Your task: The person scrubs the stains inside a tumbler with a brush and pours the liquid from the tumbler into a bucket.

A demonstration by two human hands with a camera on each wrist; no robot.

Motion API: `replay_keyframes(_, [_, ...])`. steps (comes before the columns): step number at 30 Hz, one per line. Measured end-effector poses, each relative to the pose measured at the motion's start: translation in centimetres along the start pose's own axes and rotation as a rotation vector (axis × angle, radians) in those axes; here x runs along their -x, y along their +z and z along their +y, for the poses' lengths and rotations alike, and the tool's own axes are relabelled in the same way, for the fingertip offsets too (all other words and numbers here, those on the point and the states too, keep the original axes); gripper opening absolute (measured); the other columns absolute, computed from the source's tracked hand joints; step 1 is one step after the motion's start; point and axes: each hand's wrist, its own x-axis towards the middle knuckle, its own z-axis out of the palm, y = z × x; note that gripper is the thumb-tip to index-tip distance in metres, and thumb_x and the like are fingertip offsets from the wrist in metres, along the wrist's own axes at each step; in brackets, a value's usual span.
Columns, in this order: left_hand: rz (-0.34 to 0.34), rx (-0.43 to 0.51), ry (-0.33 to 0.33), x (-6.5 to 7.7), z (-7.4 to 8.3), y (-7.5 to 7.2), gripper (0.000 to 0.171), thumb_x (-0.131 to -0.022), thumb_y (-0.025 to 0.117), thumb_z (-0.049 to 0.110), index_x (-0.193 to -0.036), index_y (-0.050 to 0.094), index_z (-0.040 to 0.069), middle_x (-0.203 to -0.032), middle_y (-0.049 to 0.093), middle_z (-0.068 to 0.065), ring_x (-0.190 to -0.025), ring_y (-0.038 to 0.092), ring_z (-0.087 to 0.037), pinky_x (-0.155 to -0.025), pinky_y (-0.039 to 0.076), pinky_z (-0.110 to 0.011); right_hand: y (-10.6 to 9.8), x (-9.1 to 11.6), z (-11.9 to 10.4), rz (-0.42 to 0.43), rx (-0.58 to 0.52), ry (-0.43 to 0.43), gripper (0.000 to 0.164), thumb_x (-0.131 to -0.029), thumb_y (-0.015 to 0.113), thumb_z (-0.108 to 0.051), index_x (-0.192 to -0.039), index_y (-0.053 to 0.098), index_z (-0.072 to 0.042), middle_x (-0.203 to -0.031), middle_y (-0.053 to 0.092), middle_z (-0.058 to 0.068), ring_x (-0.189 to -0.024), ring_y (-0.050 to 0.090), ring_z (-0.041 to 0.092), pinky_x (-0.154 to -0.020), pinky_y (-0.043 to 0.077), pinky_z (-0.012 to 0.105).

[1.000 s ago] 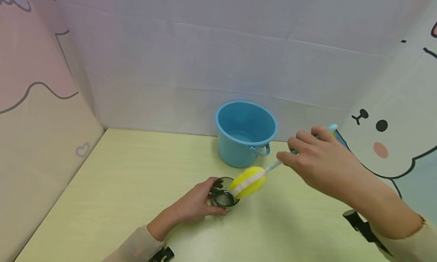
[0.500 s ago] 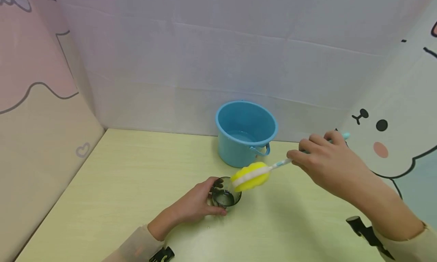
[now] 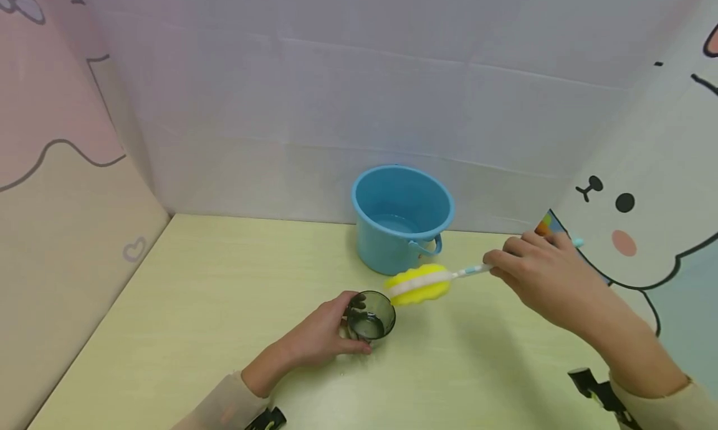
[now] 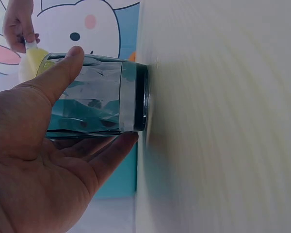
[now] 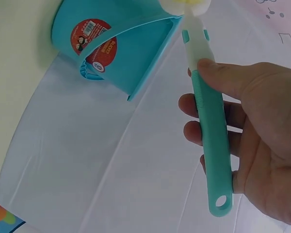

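Observation:
My left hand holds a dark, see-through glass upright on the table, thumb on one side and fingers on the other. In the right hand is a sponge bottle brush, its teal handle gripped between thumb and curled fingers. The brush's yellow and white sponge head hovers just above and to the right of the glass rim, outside the glass. The sponge is mostly cut off at the top of the right wrist view.
Behind the glass a light blue bucket stands near the back wall, its handle folded down at the front right. A red label is stuck on its side. Cartoon-printed panels flank the pale wooden table.
My right hand has moved right and slightly down in the head view, drawing the sponge head out from over the glass mouth. The left hand and glass have stayed in place.

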Motion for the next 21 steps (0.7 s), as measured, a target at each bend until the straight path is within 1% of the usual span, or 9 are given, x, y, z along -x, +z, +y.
replay_keyframes(5, [0.003,-0.006,-0.012,0.0,0.1,0.0,0.089,-0.081,0.096,0.034,-0.150,0.047,0.006,-0.138,0.064,-0.007,-0.128,0.061,-0.024,-0.111,0.048,-0.049,1.1,0.9,0.4,-0.040,-0.046,0.066,0.030,-0.083,0.089,-0.018,-0.109,0.074,-0.025,-0.084,0.060,-0.012,-0.080,0.056,0.017,-0.069,0.040,0.043])
replay_keyframes(9, [0.003,-0.007,-0.009,0.0,0.1,0.0,0.089,-0.081,0.096,0.034,-0.150,0.047,0.006,-0.138,0.064,-0.007,-0.128,0.062,-0.024,-0.111,0.048,-0.049,2.3,1.7,0.7,-0.093,-0.095,0.116,0.029,-0.086,0.088,-0.018,-0.111,0.076,-0.025,-0.085,0.061,-0.014,-0.081,0.057,0.016,-0.070,0.044,0.048])
replay_keyframes(12, [0.004,-0.007,-0.007,0.0,0.2,0.0,0.089,-0.081,0.096,0.033,-0.151,0.047,0.006,-0.138,0.064,-0.007,-0.128,0.062,-0.024,-0.111,0.048,-0.049,3.2,2.1,1.0,-0.111,-0.129,0.146,0.027,-0.088,0.087,-0.017,-0.111,0.076,-0.026,-0.086,0.062,-0.014,-0.080,0.058,0.014,-0.071,0.046,0.050])
replay_keyframes(16, [0.006,-0.009,-0.011,0.0,0.2,0.0,0.089,-0.081,0.096,0.034,-0.150,0.047,0.007,-0.138,0.065,-0.008,-0.128,0.062,-0.025,-0.111,0.048,-0.049,4.6,2.8,1.3,-0.113,-0.181,0.170,0.024,-0.090,0.086,-0.017,-0.110,0.077,-0.026,-0.086,0.063,-0.015,-0.079,0.058,0.011,-0.069,0.043,0.045])
replay_keyframes(21, [0.005,-0.006,-0.011,0.1,0.1,0.0,0.089,-0.081,0.096,0.035,-0.150,0.047,0.007,-0.137,0.065,-0.008,-0.127,0.062,-0.024,-0.111,0.048,-0.049,6.9,3.5,1.5,-0.137,-0.265,0.198,0.020,-0.092,0.084,-0.018,-0.109,0.077,-0.026,-0.087,0.063,-0.018,-0.080,0.059,0.009,-0.067,0.039,0.039])
